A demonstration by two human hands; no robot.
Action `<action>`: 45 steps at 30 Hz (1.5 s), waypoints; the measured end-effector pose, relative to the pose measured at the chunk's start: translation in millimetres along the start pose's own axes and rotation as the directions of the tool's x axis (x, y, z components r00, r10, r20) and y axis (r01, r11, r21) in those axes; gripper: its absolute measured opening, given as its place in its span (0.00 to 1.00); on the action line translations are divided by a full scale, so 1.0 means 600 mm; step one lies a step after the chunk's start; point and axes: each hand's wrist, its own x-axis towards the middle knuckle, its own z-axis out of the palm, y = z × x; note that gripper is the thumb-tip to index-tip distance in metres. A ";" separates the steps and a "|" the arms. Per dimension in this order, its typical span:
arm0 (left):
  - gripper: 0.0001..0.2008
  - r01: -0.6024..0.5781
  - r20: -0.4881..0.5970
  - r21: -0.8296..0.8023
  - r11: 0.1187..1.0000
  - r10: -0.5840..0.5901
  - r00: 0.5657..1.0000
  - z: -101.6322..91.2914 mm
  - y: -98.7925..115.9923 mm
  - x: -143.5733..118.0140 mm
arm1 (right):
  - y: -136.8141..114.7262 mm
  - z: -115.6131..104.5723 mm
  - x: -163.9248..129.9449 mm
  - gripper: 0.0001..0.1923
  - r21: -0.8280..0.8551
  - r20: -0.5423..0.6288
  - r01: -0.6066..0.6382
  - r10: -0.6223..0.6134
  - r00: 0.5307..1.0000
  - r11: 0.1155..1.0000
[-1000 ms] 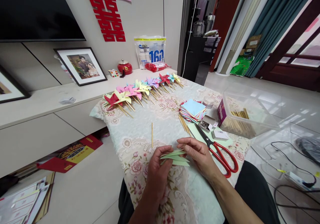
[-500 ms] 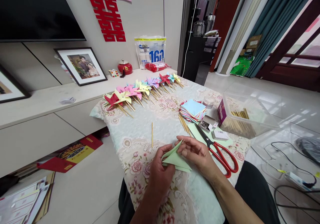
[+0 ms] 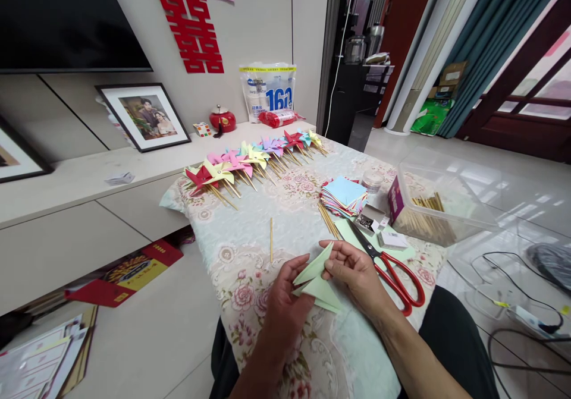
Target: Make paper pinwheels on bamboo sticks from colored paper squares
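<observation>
Both my hands hold a light green folded paper (image 3: 317, 283) just above the flowered tablecloth (image 3: 250, 244). My left hand (image 3: 285, 307) grips its lower left part from underneath. My right hand (image 3: 357, 274) pinches an upper flap, which stands lifted and points up and to the right. A single wooden stick (image 3: 270, 239) lies on the cloth just beyond my left hand. Red-handled scissors (image 3: 388, 265) rest on a green sheet right of my right hand.
A row of finished paper pinwheels (image 3: 250, 161) on sticks lies along the far table edge. A stack of coloured paper squares (image 3: 344, 197), loose sticks (image 3: 328, 220), a small pin box (image 3: 370, 219) and a clear tub of sticks (image 3: 437, 209) stand at right. Cables (image 3: 521, 304) run across the floor.
The green paper went from lying flat between my hands to partly unfolded. My right hand has lifted one flap upward while my left hand kept its hold.
</observation>
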 end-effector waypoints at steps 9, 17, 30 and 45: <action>0.22 0.025 0.029 0.046 0.999 -0.026 0.999 0.000 0.004 0.000 | -0.012 0.006 -0.004 0.22 0.004 0.040 -0.051 0.051 0.998 0.999; 0.23 0.068 0.024 -0.026 0.997 -0.068 0.997 0.000 0.003 0.004 | 0.000 0.001 -0.001 0.21 -0.030 0.053 -0.014 0.016 0.998 0.999; 0.25 0.144 -0.018 -0.326 0.934 -0.158 0.987 -0.003 0.003 0.017 | 0.002 0.003 -0.014 0.40 -0.119 0.165 0.156 -0.136 0.977 0.981; 0.26 0.107 -0.092 -0.204 0.973 -0.127 0.988 0.001 -0.006 0.014 | 0.021 0.000 -0.007 0.38 -0.567 0.206 0.490 -0.462 0.862 0.662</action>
